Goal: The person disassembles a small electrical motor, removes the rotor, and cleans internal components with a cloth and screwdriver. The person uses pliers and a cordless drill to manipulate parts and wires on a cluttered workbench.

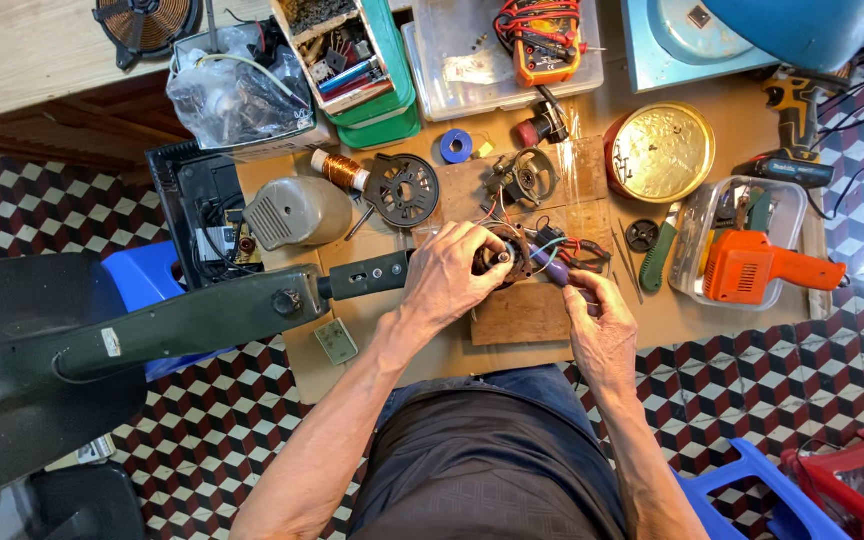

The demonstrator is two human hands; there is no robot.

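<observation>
While the left hand clamps the round motor stator against the wooden board to steady it, the right hand pinches a purple-handled tool angled toward its wiring.

The left hand is gripping a small round motor part from above, on a wooden board at the tabletop centre. The right hand is holding a purple-handled tool, w/ its tip touching the motor part. Coloured wires are lying just beside it. An orange power tool is resting in a clear plastic box to the right. A copper wire spool and a grey housing are lying to the left, near a dark long fan arm.
</observation>
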